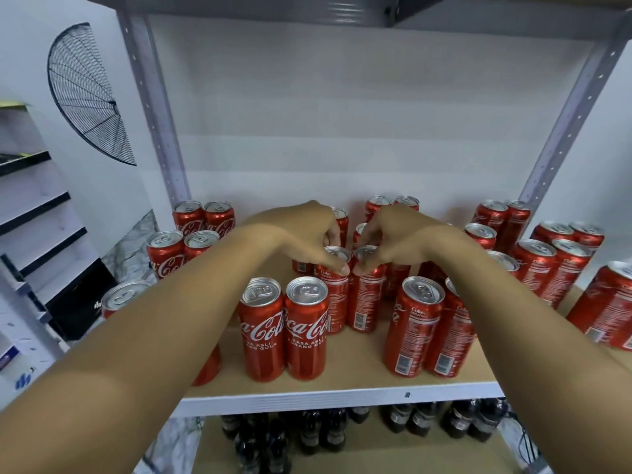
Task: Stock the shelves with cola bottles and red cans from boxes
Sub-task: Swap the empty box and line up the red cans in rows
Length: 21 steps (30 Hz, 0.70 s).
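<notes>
Both arms reach over the wooden shelf board point(352, 367). My left hand point(304, 234) grips the top of a red can point(333, 295) standing mid-shelf, thumb on its rim. My right hand point(393, 237) grips the top of the red can point(366, 299) right beside it. The two cans stand upright and touch each other. A pair of red cans point(284, 330) stands in front of them, another pair point(427, 330) to the right. Dark cola bottles point(328, 432) fill the shelf below.
More red cans stand in pairs along the left point(184, 248), back point(391, 203) and right point(547, 265) of the shelf. Grey perforated uprights point(160, 124) frame the bay. A wire fan guard point(85, 94) hangs on the left wall above black shelving point(37, 206).
</notes>
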Tool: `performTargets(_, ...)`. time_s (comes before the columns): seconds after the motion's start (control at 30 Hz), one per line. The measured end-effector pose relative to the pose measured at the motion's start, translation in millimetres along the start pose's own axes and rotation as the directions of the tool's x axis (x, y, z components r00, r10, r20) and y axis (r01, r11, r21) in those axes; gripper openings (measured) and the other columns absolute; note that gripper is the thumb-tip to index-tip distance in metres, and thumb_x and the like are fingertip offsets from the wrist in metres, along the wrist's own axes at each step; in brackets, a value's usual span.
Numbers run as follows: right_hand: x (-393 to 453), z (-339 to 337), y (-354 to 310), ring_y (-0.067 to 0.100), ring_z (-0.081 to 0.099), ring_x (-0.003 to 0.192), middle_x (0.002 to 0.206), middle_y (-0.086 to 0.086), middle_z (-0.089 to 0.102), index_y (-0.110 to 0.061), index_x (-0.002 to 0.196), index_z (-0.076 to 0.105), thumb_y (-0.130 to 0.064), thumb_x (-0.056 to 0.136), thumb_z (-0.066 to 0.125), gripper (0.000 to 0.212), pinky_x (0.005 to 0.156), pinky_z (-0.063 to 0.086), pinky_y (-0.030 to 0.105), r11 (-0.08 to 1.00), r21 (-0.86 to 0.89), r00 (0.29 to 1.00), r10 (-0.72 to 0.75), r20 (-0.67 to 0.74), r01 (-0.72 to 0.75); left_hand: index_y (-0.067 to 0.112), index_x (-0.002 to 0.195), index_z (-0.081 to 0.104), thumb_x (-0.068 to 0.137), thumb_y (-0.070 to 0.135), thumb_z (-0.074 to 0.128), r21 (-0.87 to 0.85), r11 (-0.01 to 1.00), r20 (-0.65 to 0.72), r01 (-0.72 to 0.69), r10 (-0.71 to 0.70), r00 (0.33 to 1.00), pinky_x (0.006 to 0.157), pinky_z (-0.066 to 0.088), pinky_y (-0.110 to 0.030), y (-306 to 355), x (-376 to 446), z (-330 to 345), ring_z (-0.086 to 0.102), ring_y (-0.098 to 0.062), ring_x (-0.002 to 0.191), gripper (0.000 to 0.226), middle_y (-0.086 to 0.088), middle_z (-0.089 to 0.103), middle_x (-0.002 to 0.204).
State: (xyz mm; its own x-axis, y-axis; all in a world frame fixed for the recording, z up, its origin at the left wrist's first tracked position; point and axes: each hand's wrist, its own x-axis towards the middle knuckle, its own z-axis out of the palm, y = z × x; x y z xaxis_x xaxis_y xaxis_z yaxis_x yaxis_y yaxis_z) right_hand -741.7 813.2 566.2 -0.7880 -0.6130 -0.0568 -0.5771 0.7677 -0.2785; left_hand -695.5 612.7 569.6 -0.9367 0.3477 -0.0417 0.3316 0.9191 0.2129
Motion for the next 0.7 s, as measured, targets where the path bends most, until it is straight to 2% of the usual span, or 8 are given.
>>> performTargets(0.17,15,7,-20,0.011,0.067,0.092,0.098,-0.007,0.074,-0.021,0.103,0.079,-0.047,0.068,0.089,0.044,0.083,0.057,0.032,0.998,0.039,0.999,-0.037,-0.031,0.038,0.03,0.099,0.077,0.074,0.066,0.08,-0.007,0.999,-0.012,0.031,-0.031,0.999,0.086,0.056,-0.033,-26,-9,-4,0.065,-0.002,0.094,0.044,0.016,0.072,0.097)
performTargets(0.23,23,10,-28,0.013,0.067,0.091,0.096,-0.006,0.073,-0.022,0.102,0.079,-0.049,0.068,0.088,0.045,0.081,0.055,0.032,0.998,0.027,0.997,-0.059,-0.05,0.06,0.03,0.101,0.077,0.075,0.066,0.08,-0.015,0.999,-0.018,0.05,-0.05,0.999,0.088,0.057,-0.034,-35,-14,-5,0.065,-0.001,0.093,0.044,0.016,0.072,0.098)
performTargets(0.3,32,12,-35,0.01,0.067,0.081,0.092,-0.006,0.073,-0.02,0.102,0.079,-0.047,0.069,0.088,0.043,0.074,0.054,0.029,0.997,0.03,0.996,-0.072,-0.057,0.074,0.029,0.103,0.077,0.075,0.065,0.08,-0.023,0.997,-0.023,0.074,-0.074,0.997,0.09,0.056,-0.035,-45,-17,-6,0.065,-0.002,0.095,0.045,0.015,0.073,0.1)
performTargets(0.37,39,14,-41,0.009,0.066,0.077,0.096,-0.003,0.073,-0.019,0.102,0.079,-0.046,0.069,0.088,0.043,0.075,0.056,0.03,0.997,0.04,0.996,-0.068,-0.065,0.071,0.031,0.101,0.076,0.075,0.066,0.079,-0.026,0.996,-0.037,0.089,-0.09,0.995,0.09,0.056,-0.037,-55,-19,-6,0.066,-0.004,0.096,0.044,0.015,0.073,0.1)
performTargets(0.47,49,17,-46,0.017,0.07,0.09,0.102,-0.001,0.075,-0.02,0.102,0.079,-0.047,0.067,0.088,0.045,0.085,0.059,0.04,0.996,0.069,0.995,-0.057,-0.087,0.063,0.033,0.099,0.076,0.075,0.066,0.078,-0.041,0.994,-0.071,0.098,-0.101,0.992,0.09,0.057,-0.04,-68,-21,-4,0.066,-0.003,0.096,0.041,0.018,0.073,0.097)
performTargets(0.57,54,18,-50,0.017,0.068,0.094,0.104,0.0,0.075,-0.019,0.104,0.079,-0.046,0.069,0.088,0.045,0.086,0.058,0.038,0.996,0.058,0.995,-0.062,-0.082,0.067,0.033,0.102,0.077,0.076,0.062,0.08,-0.064,0.991,-0.087,0.118,-0.124,0.989,0.092,0.056,-0.041,-74,-22,-2,0.067,-0.004,0.097,0.038,0.018,0.074,0.099)
performTargets(0.7,51,16,-52,0.021,0.065,0.102,0.111,0.0,0.069,-0.017,0.117,0.071,-0.055,0.063,0.089,0.069,0.088,0.056,0.038,0.998,0.023,0.997,-0.059,-0.052,0.06,0.031,0.107,0.076,0.075,0.066,0.079,-0.097,0.986,-0.089,0.135,-0.143,0.986,0.095,0.055,-0.042,-70,-27,-2,0.067,-0.006,0.101,0.048,0.015,0.074,0.105)
